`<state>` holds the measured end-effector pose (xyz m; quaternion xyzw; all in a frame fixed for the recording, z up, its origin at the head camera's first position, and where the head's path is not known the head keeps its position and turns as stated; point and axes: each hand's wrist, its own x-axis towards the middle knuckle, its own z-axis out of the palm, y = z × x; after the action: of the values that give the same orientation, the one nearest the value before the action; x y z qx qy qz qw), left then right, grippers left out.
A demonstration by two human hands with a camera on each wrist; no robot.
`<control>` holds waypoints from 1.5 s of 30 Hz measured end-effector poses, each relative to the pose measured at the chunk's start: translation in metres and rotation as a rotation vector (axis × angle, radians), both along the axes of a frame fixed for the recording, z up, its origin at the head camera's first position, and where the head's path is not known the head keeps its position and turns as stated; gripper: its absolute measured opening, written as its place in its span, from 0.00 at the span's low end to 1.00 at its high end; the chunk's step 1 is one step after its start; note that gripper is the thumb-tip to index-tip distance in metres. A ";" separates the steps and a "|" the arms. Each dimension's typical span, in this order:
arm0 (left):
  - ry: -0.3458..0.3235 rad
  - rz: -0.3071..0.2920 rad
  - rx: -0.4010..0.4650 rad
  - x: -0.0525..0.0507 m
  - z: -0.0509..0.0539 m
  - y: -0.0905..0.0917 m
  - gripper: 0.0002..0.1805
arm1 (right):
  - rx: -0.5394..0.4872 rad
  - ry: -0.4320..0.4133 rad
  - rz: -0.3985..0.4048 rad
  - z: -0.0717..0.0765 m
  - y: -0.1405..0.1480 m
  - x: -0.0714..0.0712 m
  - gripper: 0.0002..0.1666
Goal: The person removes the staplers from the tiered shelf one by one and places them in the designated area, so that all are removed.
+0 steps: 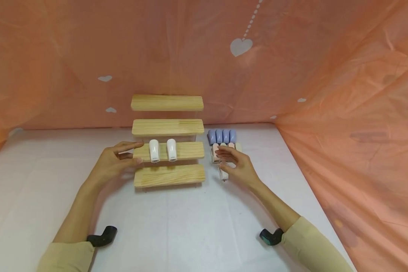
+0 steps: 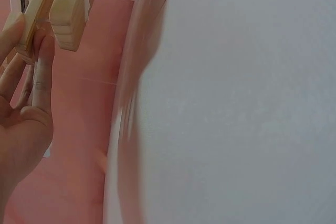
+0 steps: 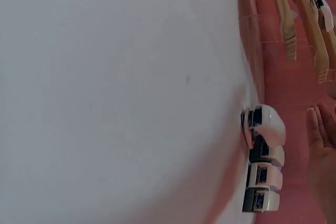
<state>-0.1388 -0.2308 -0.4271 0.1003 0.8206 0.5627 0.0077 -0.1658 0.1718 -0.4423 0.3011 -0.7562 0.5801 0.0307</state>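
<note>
My left hand [image 1: 112, 162] pinches the left end of a wooden shelf [image 1: 192, 150], the third from the top on a four-step rack. Thumb and fingers close about that end in the left wrist view. Two small white staplers [image 1: 154, 151] stand apart on this shelf. Over on the right, my right hand [image 1: 239, 168] hovers with bent, relaxed fingers and nothing between them. It partly hides a row of pink and whitish staplers [image 1: 215, 155] and a white stapler [image 1: 223, 175] in front. The right wrist view shows a gap between the hand and that white stapler [image 3: 271, 124].
Several blue staplers [image 1: 222, 136] stand in a row behind the pink and whitish ones. Bare wooden steps [image 1: 168, 127] rise behind the held shelf, and a lower step [image 1: 170, 175] lies in front. A pink curtain [image 1: 197, 56] backs the white table [image 1: 190, 226].
</note>
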 end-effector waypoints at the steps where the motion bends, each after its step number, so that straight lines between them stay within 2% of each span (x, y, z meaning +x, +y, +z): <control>1: 0.002 0.000 -0.001 0.000 0.000 0.000 0.28 | -0.005 0.005 0.005 0.002 -0.003 0.000 0.32; 6: 0.010 -0.001 -0.006 0.000 -0.002 -0.001 0.28 | -0.025 0.059 0.025 0.020 -0.019 0.005 0.30; 11: 0.010 -0.001 -0.002 -0.001 -0.003 -0.001 0.29 | 0.007 0.116 0.024 0.038 -0.033 0.005 0.27; 23: 0.015 0.002 0.004 -0.002 -0.001 0.001 0.28 | -0.013 0.164 0.107 0.055 -0.057 -0.002 0.26; 27: 0.011 0.011 -0.003 -0.001 0.000 0.001 0.28 | -0.004 0.138 0.132 0.055 -0.064 -0.005 0.27; 34: -0.002 -0.002 -0.015 -0.001 0.001 -0.001 0.29 | 0.025 0.091 0.159 0.037 -0.072 -0.020 0.30; 45: -0.002 0.001 0.005 -0.002 0.000 -0.001 0.29 | 0.128 -0.025 0.147 0.044 -0.090 -0.020 0.31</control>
<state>-0.1405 -0.2317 -0.4270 0.0993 0.8193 0.5646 0.0080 -0.1857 0.0815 -0.3979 0.3496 -0.7679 0.5352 -0.0407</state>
